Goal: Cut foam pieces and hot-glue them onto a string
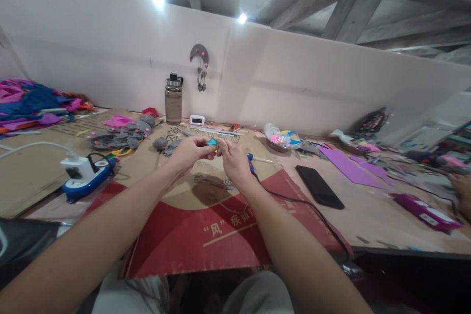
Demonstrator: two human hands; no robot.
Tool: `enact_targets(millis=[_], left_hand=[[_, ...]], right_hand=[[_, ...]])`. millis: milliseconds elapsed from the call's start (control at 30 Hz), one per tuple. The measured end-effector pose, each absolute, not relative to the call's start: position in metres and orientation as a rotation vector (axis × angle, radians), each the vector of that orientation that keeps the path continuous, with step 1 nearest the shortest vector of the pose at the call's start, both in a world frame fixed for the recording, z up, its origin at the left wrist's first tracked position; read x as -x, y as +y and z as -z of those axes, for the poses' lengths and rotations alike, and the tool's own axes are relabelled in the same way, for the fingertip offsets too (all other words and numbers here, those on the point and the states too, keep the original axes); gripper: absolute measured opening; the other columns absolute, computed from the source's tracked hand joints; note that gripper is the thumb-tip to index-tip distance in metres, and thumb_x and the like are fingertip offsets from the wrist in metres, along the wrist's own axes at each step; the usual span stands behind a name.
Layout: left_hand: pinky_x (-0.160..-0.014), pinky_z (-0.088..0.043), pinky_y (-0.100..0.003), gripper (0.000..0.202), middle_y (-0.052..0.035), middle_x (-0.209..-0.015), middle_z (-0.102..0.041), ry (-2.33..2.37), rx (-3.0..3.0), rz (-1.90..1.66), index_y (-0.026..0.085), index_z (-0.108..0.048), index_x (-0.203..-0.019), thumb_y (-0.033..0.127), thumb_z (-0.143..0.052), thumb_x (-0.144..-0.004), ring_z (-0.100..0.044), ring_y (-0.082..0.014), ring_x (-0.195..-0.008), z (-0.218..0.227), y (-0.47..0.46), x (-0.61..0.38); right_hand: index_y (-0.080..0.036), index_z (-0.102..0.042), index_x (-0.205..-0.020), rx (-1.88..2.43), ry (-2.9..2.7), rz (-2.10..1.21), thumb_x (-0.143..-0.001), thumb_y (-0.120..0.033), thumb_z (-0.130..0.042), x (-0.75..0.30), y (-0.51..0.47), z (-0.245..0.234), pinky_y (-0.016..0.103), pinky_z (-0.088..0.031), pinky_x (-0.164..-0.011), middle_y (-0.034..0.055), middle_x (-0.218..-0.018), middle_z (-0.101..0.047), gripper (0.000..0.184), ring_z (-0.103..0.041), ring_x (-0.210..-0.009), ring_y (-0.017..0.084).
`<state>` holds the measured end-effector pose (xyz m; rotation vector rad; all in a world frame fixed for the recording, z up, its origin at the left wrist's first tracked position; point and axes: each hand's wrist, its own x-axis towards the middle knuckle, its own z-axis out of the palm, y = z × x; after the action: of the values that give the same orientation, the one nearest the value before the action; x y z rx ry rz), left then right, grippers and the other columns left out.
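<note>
Both my arms reach forward over a sheet of brown and red cardboard (206,228). My left hand (189,152) and my right hand (233,157) meet above it, and their fingertips pinch a small teal felt piece (212,142) between them. Under my right hand lies a blue-handled tool (251,163) with a black cord (301,203) trailing toward me. A small grey felt ball (160,143) rests just past my left hand.
A power strip with a white plug (83,174) sits at left, grey felt shapes (123,137) behind it, a water bottle (173,99) by the wall. A black phone (319,186), purple sheet (348,167) and purple box (427,212) lie right. Another person's hand (462,191) shows at far right.
</note>
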<state>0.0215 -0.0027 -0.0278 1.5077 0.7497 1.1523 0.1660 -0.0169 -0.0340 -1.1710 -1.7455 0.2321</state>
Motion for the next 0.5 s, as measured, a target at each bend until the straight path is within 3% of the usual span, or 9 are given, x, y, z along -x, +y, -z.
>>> enact_targets(millis=[500], left_hand=[[-0.056,-0.041,-0.023,0.018,-0.0019,-0.067,-0.062,0.921,-1.605,-1.206,0.015,-0.065,-0.070,0.032,-0.065,-0.065,-0.054,-0.0114,-0.062,0.0259,-0.0092,-0.0241]], right_hand=[[-0.020,-0.048,-0.055,1.171,-1.747,-0.295,-0.088,-0.047,-0.033,-0.1636,-0.0197,0.0317,0.026,-0.035,-0.059,-0.0009,-0.056,-0.055,0.046,-0.049,-0.054,0.013]])
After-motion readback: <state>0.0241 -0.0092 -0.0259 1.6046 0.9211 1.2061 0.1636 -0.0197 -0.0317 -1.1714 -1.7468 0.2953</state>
